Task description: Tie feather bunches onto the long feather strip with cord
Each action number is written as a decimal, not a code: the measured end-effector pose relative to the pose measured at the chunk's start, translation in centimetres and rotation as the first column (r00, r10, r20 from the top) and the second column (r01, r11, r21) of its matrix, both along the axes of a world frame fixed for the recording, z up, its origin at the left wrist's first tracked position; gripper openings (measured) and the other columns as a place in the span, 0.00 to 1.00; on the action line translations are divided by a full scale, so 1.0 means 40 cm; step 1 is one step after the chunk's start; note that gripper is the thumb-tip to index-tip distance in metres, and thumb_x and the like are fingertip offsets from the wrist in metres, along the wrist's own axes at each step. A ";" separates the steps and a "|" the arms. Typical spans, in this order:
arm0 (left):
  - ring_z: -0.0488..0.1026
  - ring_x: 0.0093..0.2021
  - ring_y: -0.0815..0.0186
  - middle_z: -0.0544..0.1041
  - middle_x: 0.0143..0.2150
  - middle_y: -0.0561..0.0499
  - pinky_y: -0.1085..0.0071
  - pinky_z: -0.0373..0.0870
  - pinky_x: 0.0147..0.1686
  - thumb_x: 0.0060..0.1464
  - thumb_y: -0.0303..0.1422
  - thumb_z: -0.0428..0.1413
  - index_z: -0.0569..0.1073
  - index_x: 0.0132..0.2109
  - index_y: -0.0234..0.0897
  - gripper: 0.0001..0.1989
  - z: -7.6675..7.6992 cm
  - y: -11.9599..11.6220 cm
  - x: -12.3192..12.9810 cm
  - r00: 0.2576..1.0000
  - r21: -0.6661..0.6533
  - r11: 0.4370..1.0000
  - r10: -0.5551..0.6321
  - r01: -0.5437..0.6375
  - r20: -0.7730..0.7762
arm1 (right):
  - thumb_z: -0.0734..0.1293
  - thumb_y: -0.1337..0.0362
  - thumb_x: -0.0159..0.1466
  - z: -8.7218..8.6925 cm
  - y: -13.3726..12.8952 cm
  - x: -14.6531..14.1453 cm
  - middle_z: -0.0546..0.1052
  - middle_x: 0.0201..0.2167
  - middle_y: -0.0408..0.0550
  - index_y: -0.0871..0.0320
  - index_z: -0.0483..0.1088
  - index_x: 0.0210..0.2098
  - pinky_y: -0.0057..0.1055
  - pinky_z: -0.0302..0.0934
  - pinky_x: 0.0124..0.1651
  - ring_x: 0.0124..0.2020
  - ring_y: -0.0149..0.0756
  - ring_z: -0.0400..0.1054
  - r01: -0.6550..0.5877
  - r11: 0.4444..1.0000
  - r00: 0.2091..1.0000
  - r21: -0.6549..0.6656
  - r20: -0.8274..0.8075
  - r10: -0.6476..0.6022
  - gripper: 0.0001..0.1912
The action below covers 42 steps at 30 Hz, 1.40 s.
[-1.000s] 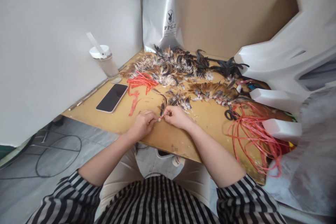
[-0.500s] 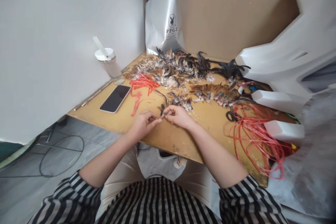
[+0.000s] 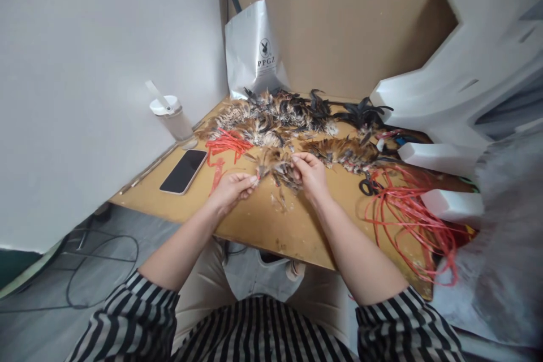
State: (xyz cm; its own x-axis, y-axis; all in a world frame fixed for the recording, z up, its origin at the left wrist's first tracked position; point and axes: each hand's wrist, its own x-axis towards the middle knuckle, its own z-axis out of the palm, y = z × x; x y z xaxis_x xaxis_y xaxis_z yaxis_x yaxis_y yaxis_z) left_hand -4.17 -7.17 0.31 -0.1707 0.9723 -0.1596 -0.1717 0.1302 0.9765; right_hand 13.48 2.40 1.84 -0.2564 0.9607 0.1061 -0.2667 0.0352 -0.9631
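Observation:
My left hand (image 3: 235,189) is closed in a pinch at the lower end of a small bunch of brown and grey feathers (image 3: 271,159). A bit of red shows at its thumb tip. On the other side of the bunch, my right hand (image 3: 313,175) pinches with thumb and forefinger at the feathers' edge. Loose dark and pale feathers (image 3: 280,195) lie on the table below and between the hands. Behind them spreads a large heap of brown, black and white feathers (image 3: 275,116), with a row of brown feathers (image 3: 343,150) to the right.
Cut red strips (image 3: 229,144) and a phone (image 3: 183,172) lie left on the wooden table (image 3: 263,226). A lidded cup (image 3: 172,116) stands by the wall. Black-handled scissors (image 3: 368,185) and tangled red ribbon (image 3: 411,209) are right, near white foam pieces (image 3: 453,206). A silver bag (image 3: 253,54) stands behind.
My hands have moved apart from their close pinch near the table edge. The right hand has gone up and right, and the feather bunch now shows spread between them. The view has shifted slightly.

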 end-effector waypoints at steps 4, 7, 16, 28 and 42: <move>0.64 0.21 0.78 0.69 0.22 0.54 0.82 0.59 0.22 0.36 0.32 0.63 0.71 0.27 0.31 0.11 0.027 0.037 0.042 0.937 0.036 0.991 -0.131 0.126 0.324 | 0.67 0.54 0.49 0.008 -0.008 0.007 0.65 0.17 0.39 0.60 0.64 0.24 0.20 0.39 0.14 0.13 0.20 0.50 -0.296 0.947 0.955 -0.120 -0.011 0.297 0.15; 0.65 0.22 0.78 0.70 0.24 0.53 0.82 0.61 0.23 0.38 0.31 0.62 0.72 0.30 0.30 0.10 0.037 0.070 0.073 0.908 0.073 0.980 -0.197 0.183 0.369 | 0.66 0.52 0.51 0.015 -0.015 0.012 0.62 0.13 0.38 0.61 0.65 0.23 0.20 0.41 0.16 0.13 0.21 0.51 -0.462 0.880 0.886 -0.108 -0.021 0.463 0.16; 0.69 0.24 0.72 0.74 0.26 0.50 0.75 0.65 0.26 0.37 0.37 0.62 0.73 0.33 0.31 0.15 0.044 0.163 0.113 0.993 0.181 0.976 -0.120 0.121 -0.020 | 0.70 0.55 0.45 -0.002 0.024 0.014 0.60 0.09 0.35 0.59 0.59 0.16 0.22 0.39 0.15 0.11 0.21 0.47 -0.049 0.995 0.999 -0.083 0.004 0.050 0.18; 0.69 0.25 0.71 0.74 0.25 0.51 0.73 0.67 0.29 0.35 0.36 0.63 0.74 0.29 0.31 0.13 0.008 0.189 0.112 0.993 0.277 0.961 0.030 0.004 -0.117 | 0.71 0.56 0.42 -0.014 0.033 0.006 0.61 0.10 0.35 0.59 0.61 0.16 0.23 0.43 0.17 0.13 0.23 0.49 0.063 0.997 0.986 -0.053 0.156 -0.054 0.16; 0.69 0.23 0.71 0.72 0.24 0.51 0.72 0.67 0.28 0.37 0.33 0.62 0.71 0.27 0.31 0.10 0.003 0.171 0.075 0.928 0.173 0.954 -0.283 0.246 0.241 | 0.71 0.58 0.45 -0.006 0.021 0.015 0.62 0.10 0.36 0.61 0.63 0.17 0.22 0.44 0.17 0.13 0.21 0.51 -0.251 0.965 0.967 -0.080 0.028 0.254 0.16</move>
